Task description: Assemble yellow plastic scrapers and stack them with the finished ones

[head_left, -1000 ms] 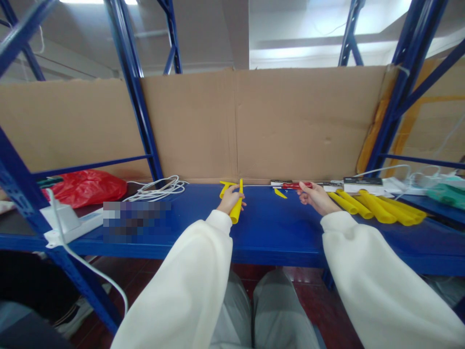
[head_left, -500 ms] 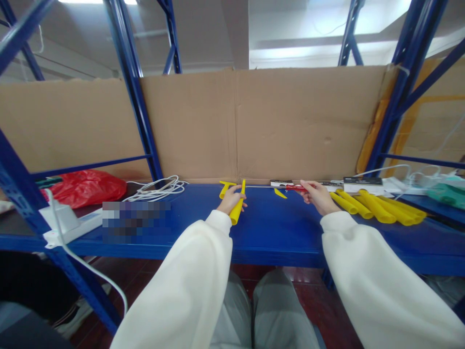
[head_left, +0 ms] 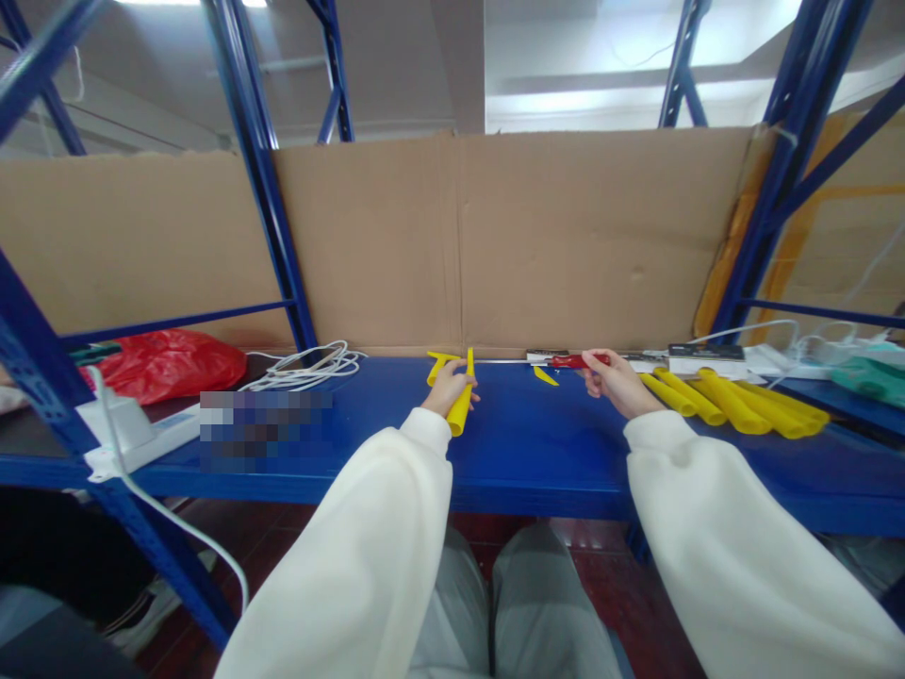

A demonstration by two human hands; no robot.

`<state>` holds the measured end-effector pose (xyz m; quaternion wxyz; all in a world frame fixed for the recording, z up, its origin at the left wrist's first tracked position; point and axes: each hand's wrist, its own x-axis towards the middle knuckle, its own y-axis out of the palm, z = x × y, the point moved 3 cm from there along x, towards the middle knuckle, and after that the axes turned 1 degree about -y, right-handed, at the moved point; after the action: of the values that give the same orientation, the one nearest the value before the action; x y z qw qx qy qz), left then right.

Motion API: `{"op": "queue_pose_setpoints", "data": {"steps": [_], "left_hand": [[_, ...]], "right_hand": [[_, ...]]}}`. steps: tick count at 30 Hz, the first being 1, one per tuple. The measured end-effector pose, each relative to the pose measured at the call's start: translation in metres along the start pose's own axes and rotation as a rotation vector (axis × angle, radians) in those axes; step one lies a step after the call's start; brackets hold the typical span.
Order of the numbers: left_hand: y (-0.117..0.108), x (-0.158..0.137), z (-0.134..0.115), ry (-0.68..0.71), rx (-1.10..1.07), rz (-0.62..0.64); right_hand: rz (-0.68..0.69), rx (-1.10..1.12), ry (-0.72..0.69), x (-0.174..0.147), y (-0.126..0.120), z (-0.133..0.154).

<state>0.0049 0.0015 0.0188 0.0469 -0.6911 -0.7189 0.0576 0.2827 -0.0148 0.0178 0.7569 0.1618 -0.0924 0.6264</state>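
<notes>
My left hand (head_left: 449,388) is closed around yellow plastic parts: a tapered hollow tube (head_left: 461,411) tilted upward, with a T-shaped yellow piece (head_left: 439,362) showing just left of the fingers. My right hand (head_left: 614,382) pinches the red handle of a screwdriver (head_left: 581,360). Its thin metal shaft runs level to the left, and the tip meets the upper part of the yellow tube. Whether the tip sits in a screw is too small to see. A small yellow pointed piece (head_left: 545,376) lies on the blue shelf (head_left: 537,453) below the shaft.
Several yellow tubes (head_left: 732,404) lie at the right, near a black-and-white box (head_left: 707,359) and white cables. To the left are a coiled white cable (head_left: 318,366), a red plastic bag (head_left: 173,366) and a power strip (head_left: 152,441). A cardboard panel (head_left: 551,245) stands behind.
My right fingers have shifted on the screwdriver handle, and more of the red handle now shows. The screwdriver has moved slightly left. My left hand and the yellow tube are nearly still.
</notes>
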Motion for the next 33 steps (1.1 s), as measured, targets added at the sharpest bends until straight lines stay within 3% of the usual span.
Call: {"op": "queue_pose_setpoints", "data": {"steps": [8,14,18,24,29,33], "left_hand": [[0.0036,0.0021,0.0032,0.040,0.039,0.064],[0.0031,0.0051,0.0050,0.051,0.043,0.066],[0.0032,0.0048,0.0056,0.052,0.054,0.062],[0.0049,0.0013,0.0046,0.053,0.075,0.068],[0.0057,-0.0001,0.0045,0.063,0.103,0.079],[0.0059,0.0008,0.0060,0.071,0.142,0.075]], "right_hand": [[-0.110,-0.122,0.069,-0.0003,-0.0085,-0.0013],[-0.071,0.024,0.100,0.0022,-0.0046,-0.0017],[-0.076,0.058,0.066,0.0012,-0.0024,0.0008],[-0.085,-0.102,-0.067,-0.0019,-0.0058,0.0045],[-0.179,-0.211,0.097,-0.0014,-0.0102,-0.0013],[-0.158,-0.174,0.195,0.0001,-0.0098,-0.0045]]}}
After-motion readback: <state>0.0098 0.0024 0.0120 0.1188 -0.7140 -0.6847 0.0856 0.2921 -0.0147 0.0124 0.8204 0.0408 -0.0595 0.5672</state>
